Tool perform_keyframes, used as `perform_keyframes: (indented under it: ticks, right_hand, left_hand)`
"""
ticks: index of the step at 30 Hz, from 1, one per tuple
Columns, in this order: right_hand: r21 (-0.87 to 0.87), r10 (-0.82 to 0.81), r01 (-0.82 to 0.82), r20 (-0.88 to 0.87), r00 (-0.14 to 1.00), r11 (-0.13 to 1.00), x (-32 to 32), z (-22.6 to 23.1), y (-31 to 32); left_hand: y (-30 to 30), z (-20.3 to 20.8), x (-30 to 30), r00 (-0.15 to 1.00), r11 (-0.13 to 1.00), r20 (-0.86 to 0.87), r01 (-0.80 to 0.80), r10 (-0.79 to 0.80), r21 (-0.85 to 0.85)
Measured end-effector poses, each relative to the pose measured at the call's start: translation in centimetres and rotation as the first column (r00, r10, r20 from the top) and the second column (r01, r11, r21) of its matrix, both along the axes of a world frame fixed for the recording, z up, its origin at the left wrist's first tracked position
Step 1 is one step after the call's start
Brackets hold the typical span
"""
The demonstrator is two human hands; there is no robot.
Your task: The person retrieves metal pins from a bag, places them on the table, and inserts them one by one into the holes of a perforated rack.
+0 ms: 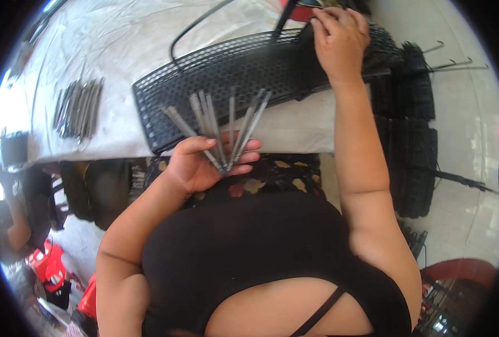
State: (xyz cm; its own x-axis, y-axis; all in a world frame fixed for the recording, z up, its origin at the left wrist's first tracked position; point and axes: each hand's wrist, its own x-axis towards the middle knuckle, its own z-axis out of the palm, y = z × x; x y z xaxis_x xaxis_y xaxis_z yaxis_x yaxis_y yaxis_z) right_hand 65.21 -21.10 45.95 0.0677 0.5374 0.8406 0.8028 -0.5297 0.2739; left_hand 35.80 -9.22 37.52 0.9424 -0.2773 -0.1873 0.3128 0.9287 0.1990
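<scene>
My left hand (196, 168) holds several thin grey metal strips (211, 121), spread like a fan, over the near edge of the table. Their lower ends meet on my fingers, and my thumb lies across them. Beyond them stands a long black perforated tray (221, 70) on the table. My right hand (342, 42) reaches over the tray's far right end, beside a red container (300, 12). Its fingers are bent and pinched together near that container; what they hold is too small to make out.
On the white-covered table (115, 42) lies a row of similar metal strips (78, 109). Stacked black pieces (406, 163) with hooked rods stand along the right. Red stools (50, 267) and another person's arm (18, 224) are at the lower left.
</scene>
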Motion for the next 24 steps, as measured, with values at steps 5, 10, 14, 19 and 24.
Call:
perform_keyframes:
  ticks: [5, 10, 14, 19, 24]
  right_hand:
    - [0.19, 0.418, -0.429, -0.735, 0.534, 0.883, -6.8, -0.7, 3.6]
    - [-0.054, 0.356, -0.78, -0.869, 0.344, 0.623, -12.3, -1.2, 7.9]
    - [-0.273, 0.072, -0.79, -0.926, 0.37, 0.549, -13.7, -1.1, 9.8]
    - [-0.249, 0.105, -0.781, -0.922, 0.372, 0.573, -13.5, -1.6, 9.9]
    - [0.153, 0.041, -0.684, -0.983, -0.177, 0.713, -12.8, -0.8, 9.4]
  left_hand:
    - [-0.2, -0.5, 0.5, 1.0, 0.998, 0.007, 0.002, -0.002, -0.057]
    - [0.0, -0.8, 0.2, 1.0, 0.995, 0.004, -0.014, 0.014, -0.103]
    - [0.2, -0.9, -0.1, 1.0, 0.996, 0.028, -0.004, 0.006, -0.086]
    - [0.2, -1.0, 0.1, 1.0, 0.996, 0.022, 0.022, -0.02, -0.089]
    - [0.1, -0.9, 0.1, 1.0, 0.995, 0.021, 0.012, -0.01, -0.096]
